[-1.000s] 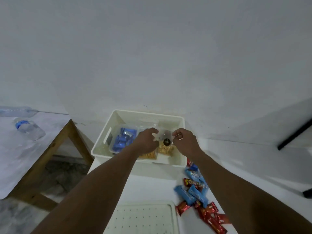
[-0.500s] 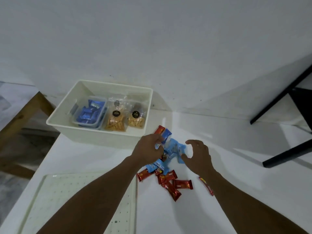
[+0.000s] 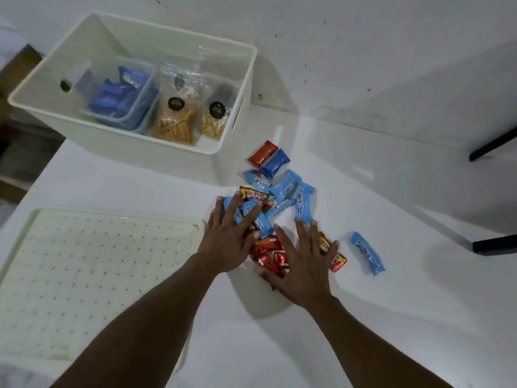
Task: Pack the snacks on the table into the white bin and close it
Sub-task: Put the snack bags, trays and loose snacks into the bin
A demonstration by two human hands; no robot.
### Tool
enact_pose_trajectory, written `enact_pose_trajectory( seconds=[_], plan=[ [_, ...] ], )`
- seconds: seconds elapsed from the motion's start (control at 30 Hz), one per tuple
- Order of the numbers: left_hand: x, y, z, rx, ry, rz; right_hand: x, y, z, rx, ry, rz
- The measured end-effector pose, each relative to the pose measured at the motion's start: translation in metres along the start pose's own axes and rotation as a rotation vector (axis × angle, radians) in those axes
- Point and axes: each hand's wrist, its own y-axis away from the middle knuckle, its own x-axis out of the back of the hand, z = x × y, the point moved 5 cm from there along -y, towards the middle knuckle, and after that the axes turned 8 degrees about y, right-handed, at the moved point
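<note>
The white bin stands open at the back left of the white table. Inside it are a clear tub of blue packets and two clear bags of golden snacks. A pile of small blue and red snack packets lies on the table to the bin's right front. My left hand lies flat with spread fingers on the pile's left side. My right hand lies flat on red packets at the pile's near side. One blue packet lies apart to the right.
The bin's perforated white lid lies flat on the table at the near left. Black furniture legs show at the right edge. A wooden table edge and floor are visible beyond the left side.
Both hands left the bin, moved to the loose packets on the table and now lie flat and spread on the pile. The view has dropped closer to the table.
</note>
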Motion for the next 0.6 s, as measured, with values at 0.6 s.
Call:
enact_pose_trajectory(
  seconds=[0.6],
  plan=[
    [-0.003,0.002,0.022,0.127,-0.01,0.139,0.001,-0.024,0.041,0.107,0.102,0.328]
  ],
)
